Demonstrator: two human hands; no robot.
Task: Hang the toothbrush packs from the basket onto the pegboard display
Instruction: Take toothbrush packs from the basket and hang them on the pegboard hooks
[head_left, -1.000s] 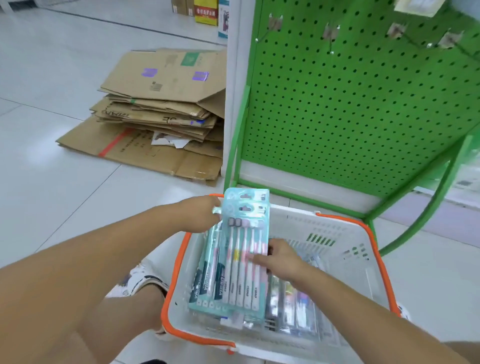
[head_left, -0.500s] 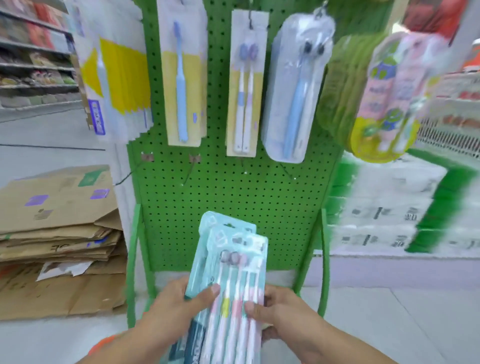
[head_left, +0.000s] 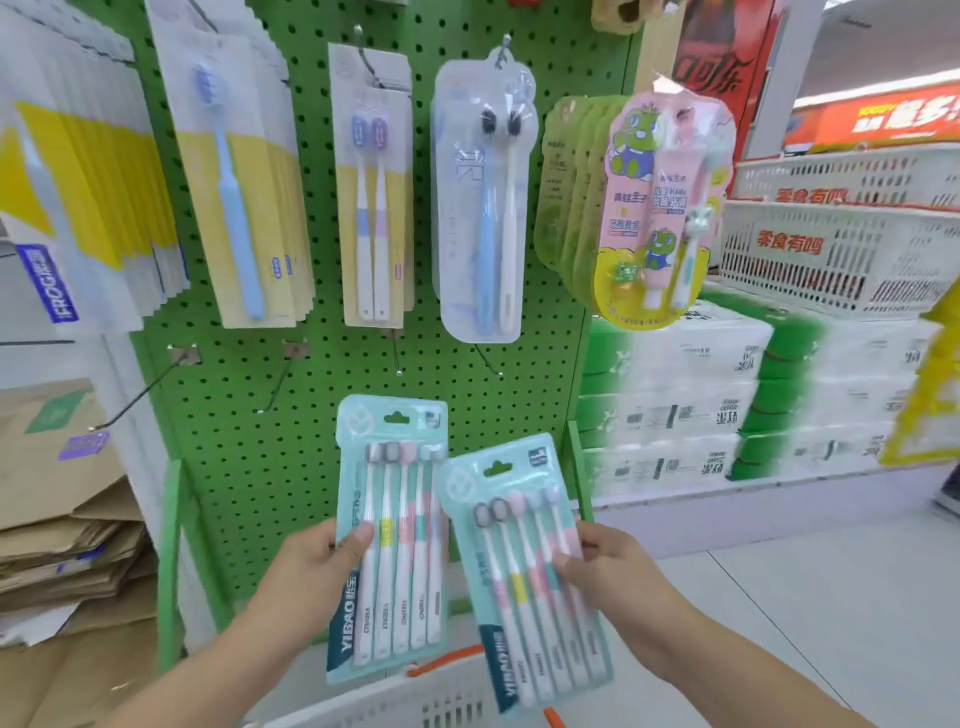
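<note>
We grip one glossy teal five-brush pack in left hand, another in right hand, over the white slotted plastic basket.

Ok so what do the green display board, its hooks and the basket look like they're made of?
Green pegboard: probably painted sheet metal, flat and evenly perforated. Empty hook: thin bare metal wire, it seems, dark with a small ball tip. Basket: moulded white plastic, slotted wall, with an orange rim.
</note>
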